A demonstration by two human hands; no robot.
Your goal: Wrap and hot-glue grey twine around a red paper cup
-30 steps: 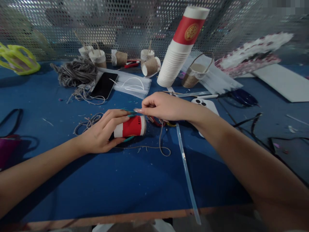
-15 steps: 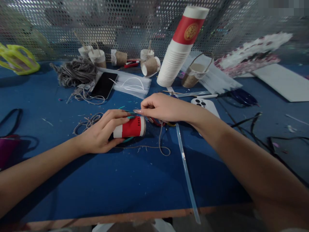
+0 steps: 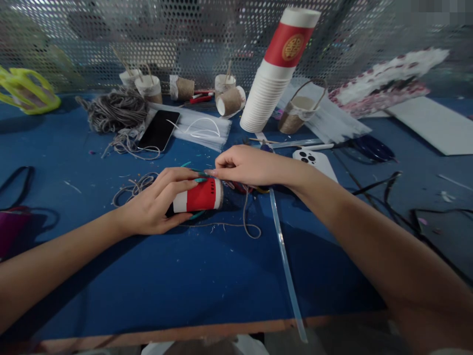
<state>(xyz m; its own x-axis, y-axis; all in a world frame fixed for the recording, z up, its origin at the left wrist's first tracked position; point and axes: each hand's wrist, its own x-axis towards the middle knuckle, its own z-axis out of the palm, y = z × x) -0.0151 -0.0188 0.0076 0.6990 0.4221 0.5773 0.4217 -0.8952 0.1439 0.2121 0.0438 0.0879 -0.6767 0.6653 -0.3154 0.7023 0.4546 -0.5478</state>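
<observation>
A red and white paper cup lies on its side on the blue table, its end toward the right. My left hand is wrapped over it from the left, fingers on top and thumb below. At the cup's far right edge is my right hand, its fingers pinched together close to my left fingertips; what they hold, if anything, is too small to make out. Grey twine curls on the table right of the cup, and more loops of thin cord lie behind my left hand.
A tall stack of paper cups leans at the back. Behind my hands lie a black phone, grey yarn and several twine-wrapped cups. A clear glue stick reaches over the front edge. A white phone lies beneath my right forearm.
My right fingertips have shifted very slightly toward the cup. My left hand and the cup have hardly moved.
</observation>
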